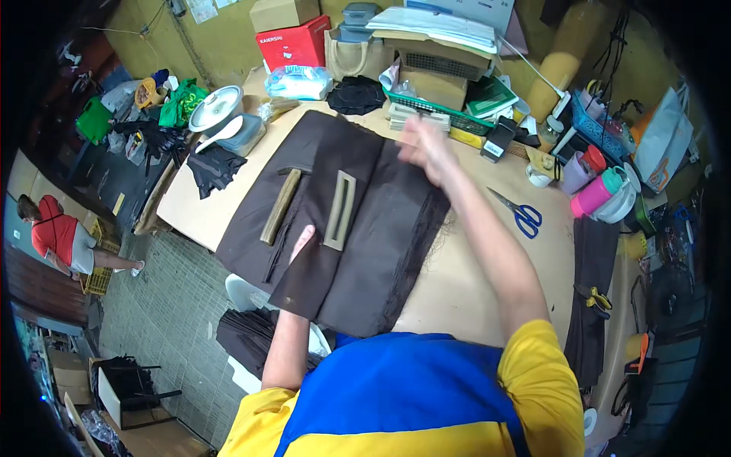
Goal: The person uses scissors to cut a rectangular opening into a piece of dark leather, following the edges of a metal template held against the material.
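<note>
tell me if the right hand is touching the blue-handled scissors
Apart: the head view shows bare tabletop between the right hand and the blue-handled scissors, which lie to its right.

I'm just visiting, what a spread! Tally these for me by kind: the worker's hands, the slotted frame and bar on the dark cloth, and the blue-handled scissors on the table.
Hands: 2 (left hand, partly hidden; right hand, blurred)
Slotted frame: 1
Bar: 1
Blue-handled scissors: 1
Total: 5
</note>
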Motion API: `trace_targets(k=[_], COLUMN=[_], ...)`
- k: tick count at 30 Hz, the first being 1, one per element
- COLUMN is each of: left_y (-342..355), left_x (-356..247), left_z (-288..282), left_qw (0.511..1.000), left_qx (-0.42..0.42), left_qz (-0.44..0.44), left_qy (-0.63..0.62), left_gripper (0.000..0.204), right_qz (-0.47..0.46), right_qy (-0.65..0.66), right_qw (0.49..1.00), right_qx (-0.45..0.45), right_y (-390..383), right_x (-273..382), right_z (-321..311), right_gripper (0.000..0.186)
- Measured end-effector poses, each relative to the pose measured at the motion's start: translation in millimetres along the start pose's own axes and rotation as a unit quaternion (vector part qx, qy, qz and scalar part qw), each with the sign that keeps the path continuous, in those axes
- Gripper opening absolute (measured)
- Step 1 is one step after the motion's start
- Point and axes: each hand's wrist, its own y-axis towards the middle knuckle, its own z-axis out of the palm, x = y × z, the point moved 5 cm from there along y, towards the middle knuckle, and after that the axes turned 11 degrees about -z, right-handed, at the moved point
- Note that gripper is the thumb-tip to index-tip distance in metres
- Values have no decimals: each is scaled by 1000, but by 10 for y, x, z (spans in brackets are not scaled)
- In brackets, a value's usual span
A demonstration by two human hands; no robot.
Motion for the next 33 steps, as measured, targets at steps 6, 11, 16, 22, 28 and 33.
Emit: trace_targets(k=[6, 11, 16, 22, 28, 33], left_y=[-93, -101, 187, 299, 43, -37], left_x=[164, -576, -1158, -1304, -1340, -1213], left_z=[836, 809, -217, -141, 145, 310], left_qw=[643, 589, 412, 453, 489, 498], left_qx=[3, -121, -375, -349, -338, -318], left_qz=[244, 285, 145, 146, 224, 238], left_qy=[726, 746, 818, 807, 772, 771], left_gripper=[32, 29, 48, 42, 41, 41], right_qz=[-75, 140, 110, 54, -49, -125], right_qy=[-207, -34, -77, -172, -85, -254], right_qw=[960, 985, 981, 972, 986, 957], right_qx=[176, 100, 139, 152, 135, 71], right_y=[-1448, -1371, -1218, -1038, -1500, -2047], right_x=[-388, -284, -679, -448, 981, 1777], right_z=[593, 455, 634, 722, 89, -908], right_gripper=[99, 61, 50, 21, 36, 60])
